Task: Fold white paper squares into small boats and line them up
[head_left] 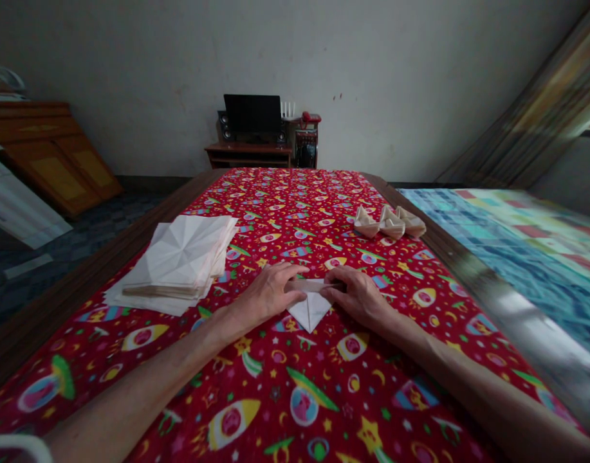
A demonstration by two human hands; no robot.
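A folded sheet of white paper lies on the red patterned cloth in front of me, its point turned toward me and a crease down its middle. My left hand grips its left side, thumb on the near face and fingers along the far edge. On the other side, my right hand pinches the right end of the folded upper strip between thumb and curled fingers. To the left rests a stack of creased white paper sheets. Several folded paper boats stand at the right.
The red cloth covers a dark wooden table. Beyond it, a monitor with speakers stands on a small desk, beside a red telephone. A bed is at the right, a wooden cabinet at the left.
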